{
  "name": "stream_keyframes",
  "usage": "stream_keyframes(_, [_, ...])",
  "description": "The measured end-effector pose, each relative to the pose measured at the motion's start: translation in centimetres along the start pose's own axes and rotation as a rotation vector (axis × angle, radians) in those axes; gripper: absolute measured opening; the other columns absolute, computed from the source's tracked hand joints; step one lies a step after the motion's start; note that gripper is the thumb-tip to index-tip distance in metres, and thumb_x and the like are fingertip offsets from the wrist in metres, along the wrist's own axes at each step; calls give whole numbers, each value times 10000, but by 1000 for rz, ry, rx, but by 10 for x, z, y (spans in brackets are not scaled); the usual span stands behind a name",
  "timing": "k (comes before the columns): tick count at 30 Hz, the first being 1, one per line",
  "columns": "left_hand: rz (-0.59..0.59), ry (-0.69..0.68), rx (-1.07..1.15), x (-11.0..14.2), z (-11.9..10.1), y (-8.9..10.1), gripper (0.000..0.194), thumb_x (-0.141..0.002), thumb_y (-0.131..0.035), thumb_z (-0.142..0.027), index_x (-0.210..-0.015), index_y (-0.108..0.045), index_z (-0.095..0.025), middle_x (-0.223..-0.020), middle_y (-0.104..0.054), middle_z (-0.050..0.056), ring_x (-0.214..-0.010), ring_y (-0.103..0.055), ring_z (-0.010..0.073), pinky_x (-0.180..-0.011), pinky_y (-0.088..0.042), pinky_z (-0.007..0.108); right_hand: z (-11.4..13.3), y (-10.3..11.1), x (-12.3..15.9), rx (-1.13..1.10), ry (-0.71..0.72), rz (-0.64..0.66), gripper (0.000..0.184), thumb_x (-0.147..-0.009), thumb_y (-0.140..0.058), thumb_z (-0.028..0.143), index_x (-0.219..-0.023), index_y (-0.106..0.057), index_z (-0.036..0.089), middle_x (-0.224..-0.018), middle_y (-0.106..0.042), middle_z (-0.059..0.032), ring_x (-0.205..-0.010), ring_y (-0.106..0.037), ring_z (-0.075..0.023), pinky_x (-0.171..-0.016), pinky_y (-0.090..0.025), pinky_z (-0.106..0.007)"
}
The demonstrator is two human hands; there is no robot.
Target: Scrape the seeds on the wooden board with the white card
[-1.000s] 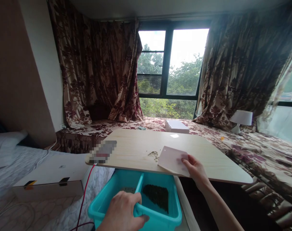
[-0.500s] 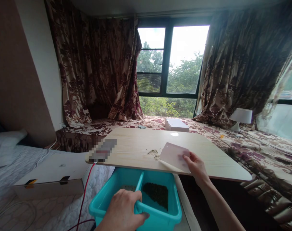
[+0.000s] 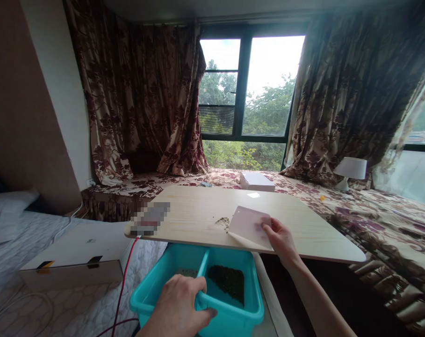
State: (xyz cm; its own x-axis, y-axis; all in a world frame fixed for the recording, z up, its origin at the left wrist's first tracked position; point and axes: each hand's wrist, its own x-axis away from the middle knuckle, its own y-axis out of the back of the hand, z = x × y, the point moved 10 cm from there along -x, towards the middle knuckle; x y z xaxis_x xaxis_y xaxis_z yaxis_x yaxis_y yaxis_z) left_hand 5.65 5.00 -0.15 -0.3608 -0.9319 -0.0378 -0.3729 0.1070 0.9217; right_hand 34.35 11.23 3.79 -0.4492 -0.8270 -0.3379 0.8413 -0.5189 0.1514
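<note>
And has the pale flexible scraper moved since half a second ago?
Yes: the pale flexible scraper moved slightly left, toward the scattered granules, judged against the white box on the window seat.

Right fingers (image 3: pixel 277 225) pinch pale sheet (image 3: pixel 246 223) beside small grains (image 3: pixel 222 220).

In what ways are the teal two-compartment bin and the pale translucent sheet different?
The teal two-compartment bin is deep and bulky; the pale translucent sheet is thin and smaller. The bin sits lower than the tabletop; the sheet is over it. The left hand grips the bin; the right hand grips the sheet. Shared: each is held by one hand.
</note>
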Motion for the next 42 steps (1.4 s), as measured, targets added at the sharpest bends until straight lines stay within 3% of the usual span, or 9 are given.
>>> stream_keyframes(21, [21,16,28,1,1,1,153,-649,-614,-346,-771,-615,-255,-819,-658,-3,-891,-563,225,-752,-354,287,4,-13,3,6,-4,68,275,-662,-578,350,-840,-657,156,-789,-701,-67,-680,-622,-188,-561,-468,-265])
stream_keyframes(42, [-8,34,49,0,4,7,104,-652,-606,-323,-727,-586,-254,-763,-637,-19,-838,-563,194,-699,-333,254,-1,-9,5,-67,-37,110,279,-637,-621,348,-836,-675,160,-796,-711,-66,-688,-640,-197,-568,-486,-273])
